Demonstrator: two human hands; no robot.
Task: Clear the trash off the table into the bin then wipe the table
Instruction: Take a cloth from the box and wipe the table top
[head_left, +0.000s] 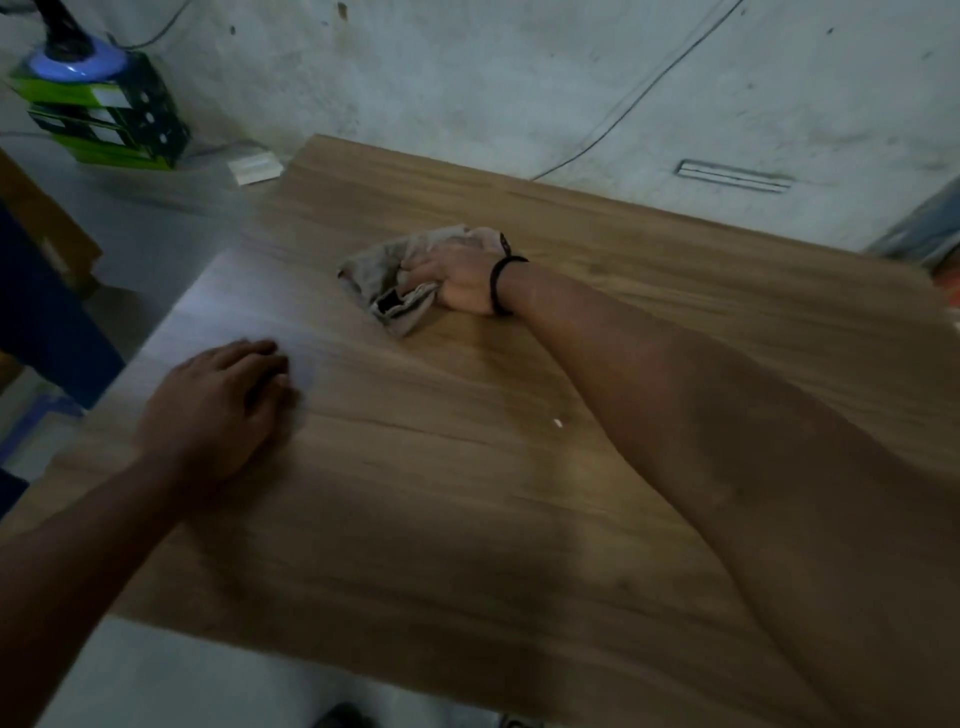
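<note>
Right hand (457, 280): fingers mostly straight, close together, pressing a crumpled grey cloth (376, 273) onto the wooden table (467, 493), mid-surface toward the far edge. Left hand (218, 400): palm down, fingers extended and flat on the tabletop's left side, holding nothing.

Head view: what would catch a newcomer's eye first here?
The right hand, wearing a black wristband, presses a crumpled grey-beige cloth on the middle of the brown wood-grain table. The left hand lies flat near the table's left edge, and one small white scrap sits on the bare wood between the arms.
</note>
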